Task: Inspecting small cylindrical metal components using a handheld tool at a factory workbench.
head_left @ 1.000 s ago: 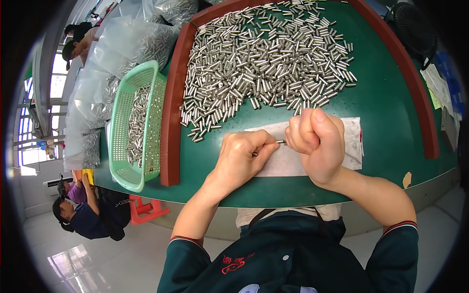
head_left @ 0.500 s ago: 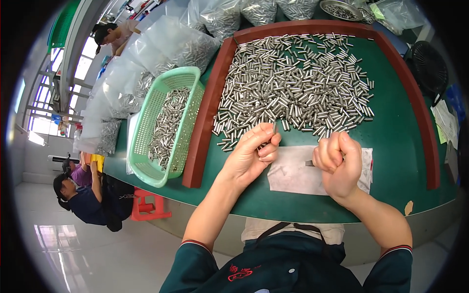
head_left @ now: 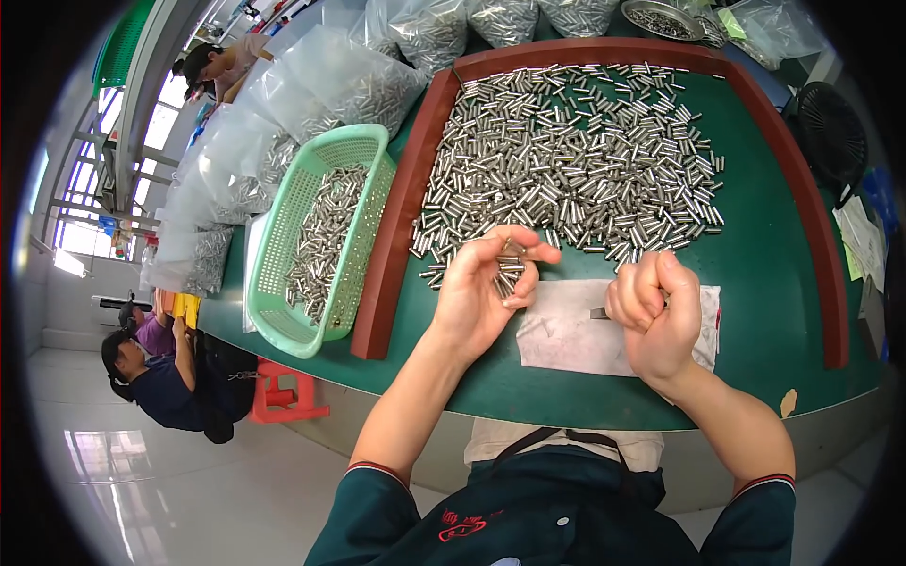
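Note:
Several small metal pins lie in the cupped palm of my left hand, with its fingers curled around them and thumb raised near the fingertips. My right hand is closed in a fist over a whitish, stained cloth. From the left side of that fist sticks the short, dark, flat end of a tool; the rest is hidden in the fingers. Just beyond both hands, a wide heap of shiny cylindrical metal pins spreads over the green tabletop.
A dark red raised border frames the heap on three sides. Left of it stands a green plastic basket with pins inside. Clear bags of pins line the back and left. A black fan stands at right. Other people sit at far left.
My left hand's fingers have opened somewhat, and the pins in its palm now show. The pin that stood at its fingertips no longer shows there. My right hand has barely moved.

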